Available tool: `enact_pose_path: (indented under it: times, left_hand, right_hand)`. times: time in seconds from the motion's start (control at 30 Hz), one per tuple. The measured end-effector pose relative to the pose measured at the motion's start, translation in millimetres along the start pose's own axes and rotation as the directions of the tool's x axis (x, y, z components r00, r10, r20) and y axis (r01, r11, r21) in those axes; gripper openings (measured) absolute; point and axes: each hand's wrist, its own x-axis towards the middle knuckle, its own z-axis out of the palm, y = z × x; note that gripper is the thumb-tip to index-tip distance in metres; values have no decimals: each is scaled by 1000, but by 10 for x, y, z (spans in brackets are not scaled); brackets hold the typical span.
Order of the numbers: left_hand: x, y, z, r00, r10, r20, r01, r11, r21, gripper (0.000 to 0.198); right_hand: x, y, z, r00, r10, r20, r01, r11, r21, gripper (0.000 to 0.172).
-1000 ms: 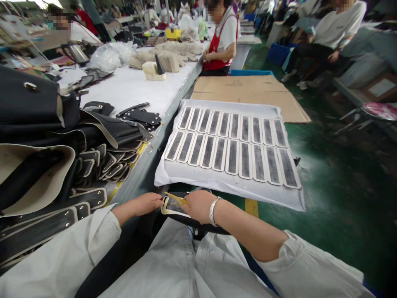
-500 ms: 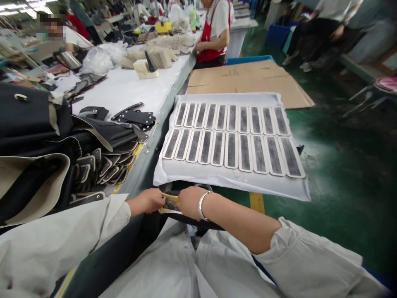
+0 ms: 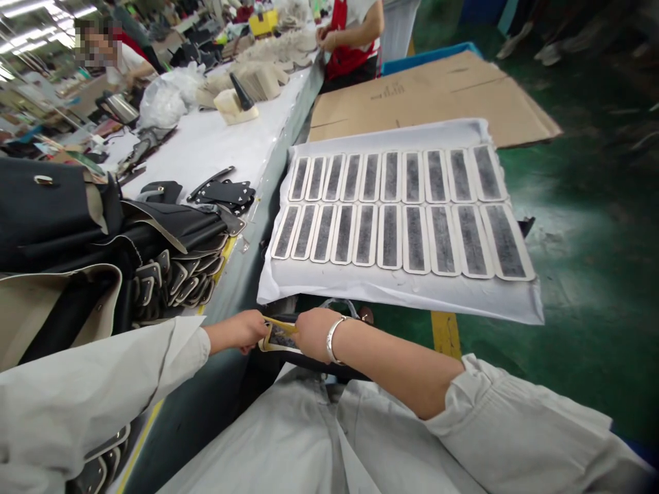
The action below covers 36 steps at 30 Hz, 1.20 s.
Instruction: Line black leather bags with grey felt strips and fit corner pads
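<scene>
Close to my body, my left hand [image 3: 244, 331] and my right hand [image 3: 316, 334] are closed, a short distance apart. Between them runs the yellowish edge of a dark, pale-bordered piece [image 3: 281, 336], pinched at its left end by my left fingers and at its right by my right. Black material lies around and under it; my hands and sleeves hide much of it. Just beyond, a white-covered board [image 3: 329, 281] carries two rows of rounded rectangular pieces [image 3: 390, 237] with pale borders and dark grey centres.
On the left workbench [image 3: 226, 295] lie black leather bags [image 3: 51, 213], stacked pale-edged straps [image 3: 175, 278] and small black studded parts [image 3: 231, 195]. A cream block [image 3: 234, 108] stands farther back. Flat cardboard [image 3: 427, 96] extends behind the board, near a person in a red apron [image 3: 350, 48].
My view has tilted and shifted, so the board appears larger and farther right. Both hands keep their hold on the yellowish-edged piece, with little movement.
</scene>
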Motion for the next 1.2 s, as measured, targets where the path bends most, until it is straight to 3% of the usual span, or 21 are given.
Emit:
enact_pose_path:
  times: [0.1,0.2,0.27,0.37,0.43,0.5,0.6,0.73,0.83,0.93,1.2]
  left_hand:
    - [-58,-59,-39,997,18,72,-14,998,-53,25]
    - [-137,-215,-12,986,139,90,-114,963,-243,37]
    - [-153,-346,76,965,253,65,-193,858,-476,45]
    - [-91,-520,292,949,315,23,-191,630,-753,59]
    - [-19,-603,437,952,302,-46,-206,523,-827,61]
    - [37,-664,537,946,294,-139,-273,489,-829,53]
    - [45,-722,572,942,291,-167,-304,531,-791,40]
    - [-41,-725,459,958,259,-122,-264,635,-726,40]
    - [-93,-665,331,956,273,-106,-287,801,-526,37]
    - [-77,-577,224,956,284,-72,-291,896,-335,31]
    - [85,-395,191,973,186,-135,-202,972,-123,12]
  right_hand:
    - [-8,52,33,999,-37,-8,37,999,-8,34]
    - [-35,97,70,996,-83,-45,81,996,-44,36]
    - [-57,117,105,995,-84,-54,82,995,-49,39]
    - [-86,125,171,997,-26,-71,26,1000,-1,42]
    - [-93,114,211,996,4,-91,-2,1000,21,42]
    - [-91,86,231,995,18,-98,-17,1000,16,42]
    - [-80,16,206,995,38,-88,-40,999,-20,41]
    - [-74,-111,96,998,36,-56,-41,994,-96,39]
    - [-71,-210,9,998,53,-25,-56,989,-137,39]
    - [-63,-286,-50,997,80,-21,-82,985,-154,36]
    - [-41,-290,-68,998,47,-30,-52,987,-153,34]
